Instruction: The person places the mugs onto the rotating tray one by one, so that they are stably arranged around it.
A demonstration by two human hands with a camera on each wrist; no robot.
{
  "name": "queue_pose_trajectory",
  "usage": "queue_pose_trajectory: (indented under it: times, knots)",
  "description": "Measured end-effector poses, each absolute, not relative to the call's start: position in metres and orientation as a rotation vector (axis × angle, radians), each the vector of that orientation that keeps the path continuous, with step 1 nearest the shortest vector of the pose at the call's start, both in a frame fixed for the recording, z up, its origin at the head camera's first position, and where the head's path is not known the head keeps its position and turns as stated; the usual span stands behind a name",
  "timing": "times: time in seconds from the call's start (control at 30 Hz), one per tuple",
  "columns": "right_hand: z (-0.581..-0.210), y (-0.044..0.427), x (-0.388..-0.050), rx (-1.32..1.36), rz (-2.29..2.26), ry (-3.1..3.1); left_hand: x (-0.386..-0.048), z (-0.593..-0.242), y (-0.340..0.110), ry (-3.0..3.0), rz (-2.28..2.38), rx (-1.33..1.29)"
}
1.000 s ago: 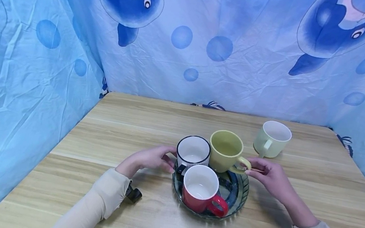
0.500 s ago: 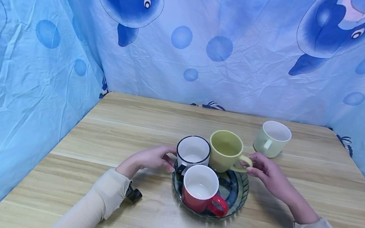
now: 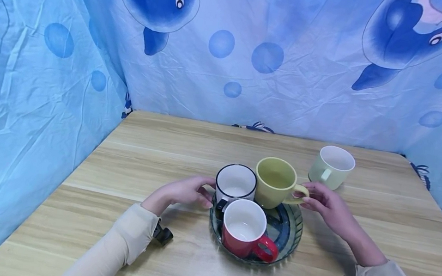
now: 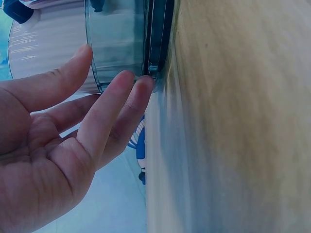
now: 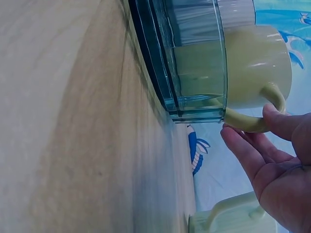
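Observation:
A round bluish glass dish stands on the table, bearing a white mug with a black rim, a red mug and a yellow-green mug. My right hand pinches the yellow-green mug's handle between thumb and fingers; in the right wrist view the thumb lies on the handle. At the dish's left side is my left hand. In the left wrist view its fairly straight fingers touch the dish wall, with the thumb tip at the rim. All three mugs are upright.
A pale green mug stands upright on the wooden table, behind the right hand. Blue curtains with dolphin pictures hang beyond the table's back and side edges.
The right fingers have closed on the yellow-green mug's handle, and the mug has shifted slightly to the right. The left hand has kept its place by the dish.

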State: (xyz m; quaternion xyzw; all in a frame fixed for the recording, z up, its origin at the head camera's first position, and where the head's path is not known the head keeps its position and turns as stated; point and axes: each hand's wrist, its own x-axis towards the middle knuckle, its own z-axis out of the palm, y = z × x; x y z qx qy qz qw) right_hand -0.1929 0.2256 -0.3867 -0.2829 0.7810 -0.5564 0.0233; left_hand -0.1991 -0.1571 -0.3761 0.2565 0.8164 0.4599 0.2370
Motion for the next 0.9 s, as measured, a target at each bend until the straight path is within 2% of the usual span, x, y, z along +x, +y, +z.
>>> queue_pose_trajectory:
  times: [0.53, 0.73, 0.9]
  knots:
    - [-0.387, 0.231, -0.193, -0.788, -1.510, 2.712, -0.199, -0.376, -0.158, 2.235, 1.247, 0.697]
    - [-0.388, 0.233, -0.193, -0.802, -1.547, 2.726, -0.199, -0.374, -0.159, 2.236, 1.251, 0.688]
    - [-0.389, 0.236, -0.194, -0.709, -1.605, 2.739, -0.200, -0.373, -0.158, 2.247, 1.262, 0.675]
